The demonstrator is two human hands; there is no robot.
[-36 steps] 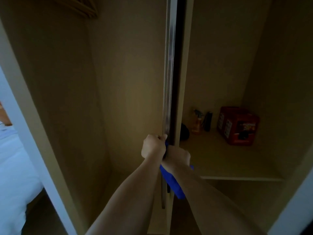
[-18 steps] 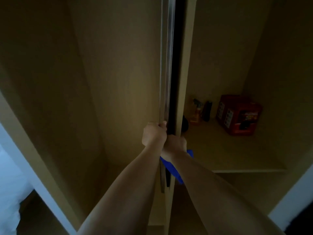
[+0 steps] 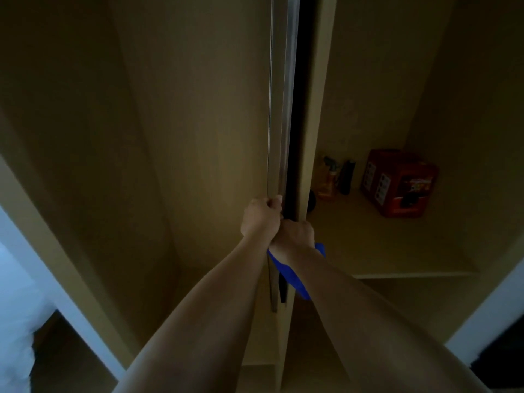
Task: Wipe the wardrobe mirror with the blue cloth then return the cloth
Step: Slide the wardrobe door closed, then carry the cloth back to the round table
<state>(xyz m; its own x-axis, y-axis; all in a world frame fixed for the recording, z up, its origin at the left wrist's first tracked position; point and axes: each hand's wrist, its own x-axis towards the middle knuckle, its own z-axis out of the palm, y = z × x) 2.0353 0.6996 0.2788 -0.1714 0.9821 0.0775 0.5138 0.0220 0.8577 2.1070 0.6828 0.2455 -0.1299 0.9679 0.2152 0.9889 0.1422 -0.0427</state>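
Both bare forearms reach forward into a dim, open wardrobe. The left hand [image 3: 261,215] curls its fingers [image 3: 273,201] around the metal edge of the sliding door [image 3: 279,109], seen edge-on and running vertically through the middle of the view; its grip is closed on that edge. The right hand [image 3: 296,234] sits just below and to the right, touching the left hand, fisted against the door edge with the blue cloth [image 3: 292,275] clamped in its grip; the cloth hangs down beneath the wrist, with a small corner showing at the right of the hand. The mirror face itself cannot be made out from this angle. On the shelf [image 3: 397,251] to the right stand a red box [image 3: 399,184], an orange spray bottle [image 3: 329,177] and a dark can [image 3: 347,177], well apart from the hands. A white bed [image 3: 17,307] shows at the near left.
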